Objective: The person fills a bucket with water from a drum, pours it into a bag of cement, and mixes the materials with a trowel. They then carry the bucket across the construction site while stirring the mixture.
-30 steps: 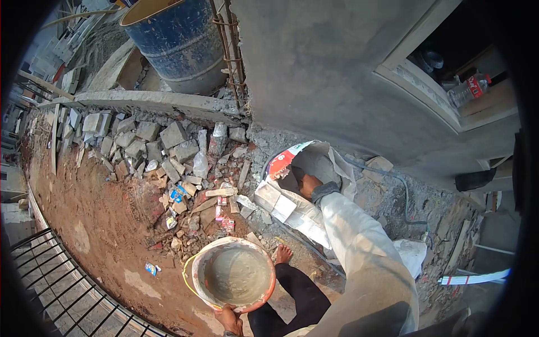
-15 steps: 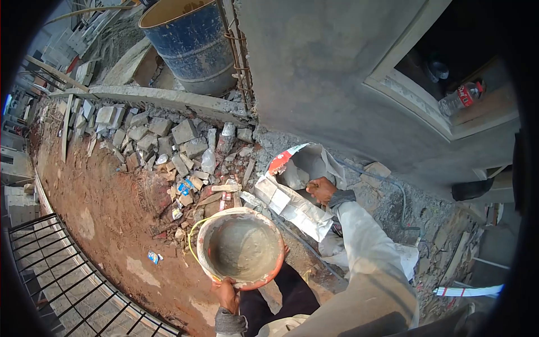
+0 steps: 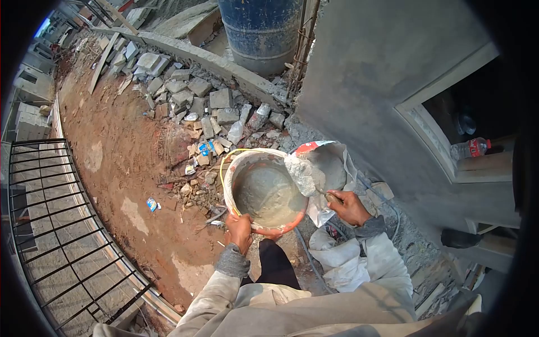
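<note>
My left hand [image 3: 239,232] is closed on the near-left rim of a mortar-crusted orange bucket [image 3: 228,188] with a yellow handle. Wet grey mix [image 3: 266,196] covers its inside. In my right hand [image 3: 349,208] is the handle of a trowel [image 3: 334,198]; a heap of pale grey powder [image 3: 304,173] lies on its blade, hiding most of it. That load hangs at the bucket's right rim, in front of an opened paper bag [image 3: 349,167] with a red and white top edge. The bag's lower part is partly hidden by the trowel and my hand.
Broken blocks [image 3: 220,99] and rubble lie ahead along a low concrete kerb [image 3: 224,66]. Beyond it stands a blue drum [image 3: 261,33]. A plastered wall [image 3: 370,84] with a window opening rises at right. A black metal grille [image 3: 56,224] is at left; a hose [image 3: 309,255] crosses the ground.
My right hand has come out of the bag, lifting the trowel with powder on it toward the bucket. The bucket now sits closer to the bag. My view has also shifted.
</note>
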The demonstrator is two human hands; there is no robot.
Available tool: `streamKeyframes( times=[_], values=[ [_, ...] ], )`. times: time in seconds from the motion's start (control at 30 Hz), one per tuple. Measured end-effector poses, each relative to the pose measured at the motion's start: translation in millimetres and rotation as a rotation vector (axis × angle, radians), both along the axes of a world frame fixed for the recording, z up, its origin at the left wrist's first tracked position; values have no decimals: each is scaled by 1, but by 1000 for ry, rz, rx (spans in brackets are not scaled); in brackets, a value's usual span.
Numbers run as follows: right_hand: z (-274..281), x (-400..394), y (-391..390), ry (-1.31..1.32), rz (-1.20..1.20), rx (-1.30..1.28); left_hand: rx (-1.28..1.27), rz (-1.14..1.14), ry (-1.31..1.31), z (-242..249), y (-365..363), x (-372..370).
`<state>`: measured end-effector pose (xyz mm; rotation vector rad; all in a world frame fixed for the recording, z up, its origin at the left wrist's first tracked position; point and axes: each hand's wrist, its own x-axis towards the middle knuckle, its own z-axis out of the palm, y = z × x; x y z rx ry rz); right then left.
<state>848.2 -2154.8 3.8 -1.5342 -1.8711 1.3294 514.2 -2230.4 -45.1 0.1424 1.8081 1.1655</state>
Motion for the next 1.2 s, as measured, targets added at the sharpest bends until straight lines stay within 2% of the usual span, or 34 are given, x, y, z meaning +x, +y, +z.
streamKeyframes(
  times=[0.03, 0.13, 0.23, 0.27, 0.37, 0.47, 0.5, 0.6, 0.67, 0.73, 0.83, 0.87, 0.97, 1.07, 1.2],
  values=[
    [-11, -6, -5, -4, 94, 196, 0, -7, 18, 0, 2, 2],
    [14, -65, -19, -550, 254, 344, 56, 14, -5, 2, 6, 8],
    [1, -80, -29, -654, 243, 465, 78, 5, -11, -4, 9, 8],
    [10, -76, -30, -600, 272, 365, 74, 8, -18, -6, 8, 6],
    [19, -51, -32, -425, 100, 339, 54, 23, 11, -11, 6, 5],
    [1, -16, -16, -625, -120, 169, 58, 60, -6, -12, -7, 3],
    [-13, -6, -6, -708, -192, 103, 72, 68, -5, -11, -8, 2],
    [-91, 27, 46, -871, 14, -216, 13, 86, 0, -22, -28, -5],
    [-174, 37, 72, -969, 34, 27, -52, 81, -24, -10, -34, -4],
    [-251, 28, 95, -1146, -108, 248, -127, 62, 2, -9, -48, -12],
    [-263, -2, 121, -1300, 16, 235, -230, 69, 14, -25, -83, -33],
    [-281, -4, 119, -1260, 29, 287, -204, 104, 33, -32, -91, -38],
    [-308, 16, 108, -934, 116, 124, -200, 174, 74, -42, -115, -45],
    [-301, 12, 103, -862, 210, -23, -340, 197, 90, -7, -100, -31],
    [-301, 8, 108, -599, -30, -175, -378, 247, 80, -2, -116, -40]
  ],
)
